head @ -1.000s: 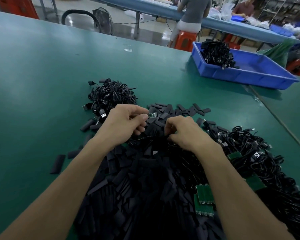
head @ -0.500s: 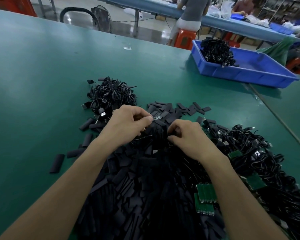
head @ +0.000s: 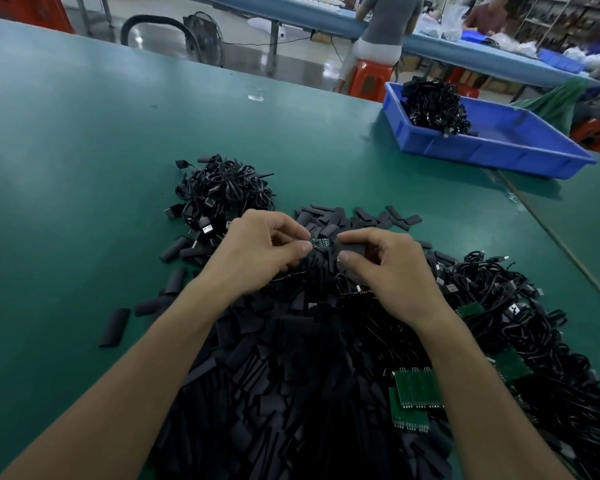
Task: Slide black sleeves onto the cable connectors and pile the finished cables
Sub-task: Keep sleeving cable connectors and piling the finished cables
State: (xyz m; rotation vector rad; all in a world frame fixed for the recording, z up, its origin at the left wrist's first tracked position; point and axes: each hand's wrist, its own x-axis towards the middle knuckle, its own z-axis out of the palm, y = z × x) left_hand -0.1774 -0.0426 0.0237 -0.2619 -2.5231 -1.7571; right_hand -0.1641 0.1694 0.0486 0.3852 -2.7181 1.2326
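Lifted from the sleeve heap [head: 291, 375], the right hand [head: 392, 271] now sits level with the left hand [head: 260, 254]. Finished cables [head: 222, 192] lie piled on the bench [head: 66, 168]; left hand pinches a connector [head: 321, 242], right hand a black sleeve [head: 352, 250] at its tip.

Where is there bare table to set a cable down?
Bare table lies left of the small cable pile, and between that pile and the blue bin. Crowded: the sleeve heap in the near middle, the cable tangle to its right.
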